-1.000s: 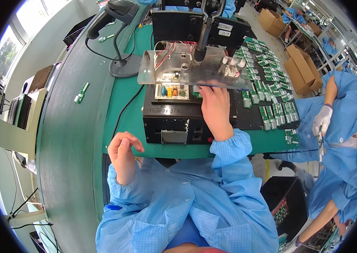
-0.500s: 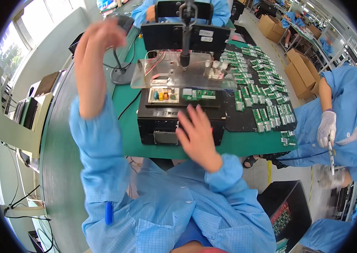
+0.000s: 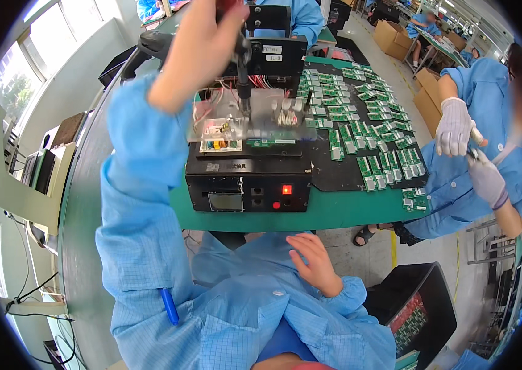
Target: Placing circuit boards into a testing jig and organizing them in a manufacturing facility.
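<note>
My left hand [image 3: 202,46] is raised at the top edge, closed round the dark and red handle [image 3: 229,6] of a press; its fingertips are partly cut off. Below it, a clear plate [image 3: 255,117] hangs from the black press rod [image 3: 244,80] over a black test fixture [image 3: 248,179]. A pale circuit board with coloured parts [image 3: 221,145] and a green circuit board [image 3: 270,142] lie on the fixture, partly under the plate. A red lamp [image 3: 287,189] glows on its front. My right hand [image 3: 319,265] is open above my lap, holding nothing, apart from the fixture.
Many green circuit boards [image 3: 360,139] lie in rows on a black mat to the right. A black bin [image 3: 412,308] with boards stands at the lower right. A co-worker in white gloves [image 3: 454,126] stands at the right, and another person [image 3: 307,28] sits across the table.
My left hand has moved right and up onto the press handle. The clear plate sits lower over the boards. My right hand has drawn back from the fixture's front toward my lap.
</note>
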### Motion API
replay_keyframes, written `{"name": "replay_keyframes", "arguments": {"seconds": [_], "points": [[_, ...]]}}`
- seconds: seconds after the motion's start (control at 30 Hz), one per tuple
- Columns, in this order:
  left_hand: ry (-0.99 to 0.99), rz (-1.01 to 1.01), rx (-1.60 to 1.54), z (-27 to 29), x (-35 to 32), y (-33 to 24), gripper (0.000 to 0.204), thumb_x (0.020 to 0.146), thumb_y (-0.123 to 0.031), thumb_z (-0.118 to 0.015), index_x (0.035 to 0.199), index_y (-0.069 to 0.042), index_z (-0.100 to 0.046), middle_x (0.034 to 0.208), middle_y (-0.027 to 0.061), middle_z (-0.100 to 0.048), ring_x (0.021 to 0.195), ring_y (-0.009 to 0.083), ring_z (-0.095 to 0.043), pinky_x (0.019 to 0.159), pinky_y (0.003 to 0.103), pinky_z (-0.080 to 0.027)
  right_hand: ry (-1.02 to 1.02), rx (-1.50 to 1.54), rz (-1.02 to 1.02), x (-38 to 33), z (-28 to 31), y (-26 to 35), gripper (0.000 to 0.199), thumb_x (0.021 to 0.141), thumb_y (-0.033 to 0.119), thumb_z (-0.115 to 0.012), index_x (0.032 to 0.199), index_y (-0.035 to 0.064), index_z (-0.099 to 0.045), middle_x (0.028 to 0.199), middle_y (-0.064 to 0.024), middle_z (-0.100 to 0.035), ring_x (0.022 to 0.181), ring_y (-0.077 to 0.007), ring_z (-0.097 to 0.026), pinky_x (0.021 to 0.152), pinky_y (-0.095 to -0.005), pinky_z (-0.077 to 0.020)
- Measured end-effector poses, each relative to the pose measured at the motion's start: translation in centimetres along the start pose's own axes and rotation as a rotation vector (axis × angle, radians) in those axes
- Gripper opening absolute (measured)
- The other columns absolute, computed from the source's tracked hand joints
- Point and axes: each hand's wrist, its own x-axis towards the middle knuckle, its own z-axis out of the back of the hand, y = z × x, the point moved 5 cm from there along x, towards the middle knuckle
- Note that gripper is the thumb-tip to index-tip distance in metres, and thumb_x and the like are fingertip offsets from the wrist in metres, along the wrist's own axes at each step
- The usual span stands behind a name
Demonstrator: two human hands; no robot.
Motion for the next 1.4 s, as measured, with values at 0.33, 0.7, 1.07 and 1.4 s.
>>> {"name": "replay_keyframes", "arguments": {"seconds": [0.33, 0.7, 1.07, 1.4], "points": [[0.002, -0.065, 0.101, 0.4, -12.0, 0.1, 0.046, 0.081, 0.009, -0.055, 0.124, -0.005, -0.050, 0.122, 0.0115, -0.055, 0.110, 0.0249, -0.054, 0.093, 0.036, -0.040, -0.326, -0.015, 0.059, 6.0, 3.4, 0.7, 0.018, 0.084, 0.000, -0.065, 0.101, 0.0016, -0.070, 0.100, -0.0117, -0.069, 0.085, -0.0234, -0.063, 0.076, -0.0319, -0.0511], [0.900, 0.285, 0.336, -5.2, -13.3, 2.6, 0.036, 0.085, -0.015, -0.055, 0.120, -0.011, -0.063, 0.087, 0.0193, -0.067, 0.068, 0.0360, -0.065, 0.061, 0.046, -0.053, -0.225, -0.290, 0.279, 24.4, 7.2, 0.2, 0.016, 0.080, 0.013, -0.073, 0.093, 0.0050, -0.068, 0.086, -0.0114, -0.071, 0.066, -0.0221, -0.066, 0.054, -0.0320, -0.0469], [1.001, -0.155, 0.456, -7.1, -11.4, 2.4, 0.011, 0.071, -0.010, -0.065, 0.076, 0.000, -0.063, 0.070, 0.0151, -0.065, 0.062, 0.0332, -0.066, 0.055, 0.042, -0.054, -0.054, -0.389, 0.287, 26.3, 7.5, -0.2, 0.014, 0.077, 0.013, -0.075, 0.080, 0.0053, -0.064, 0.069, -0.0130, -0.066, 0.062, -0.0311, -0.066, 0.054, -0.0376, -0.0496], [1.057, -0.121, 0.400, -7.4, -10.9, 3.5, 0.010, 0.073, -0.007, -0.065, 0.081, -0.002, -0.066, 0.078, 0.0149, -0.066, 0.074, 0.0332, -0.068, 0.063, 0.043, -0.056, 0.009, -0.389, 0.256, 26.6, 7.5, 0.1, 0.013, 0.076, 0.015, -0.075, 0.076, 0.0052, -0.066, 0.068, -0.0134, -0.067, 0.062, -0.0309, -0.067, 0.056, -0.0385, -0.0508]]}}
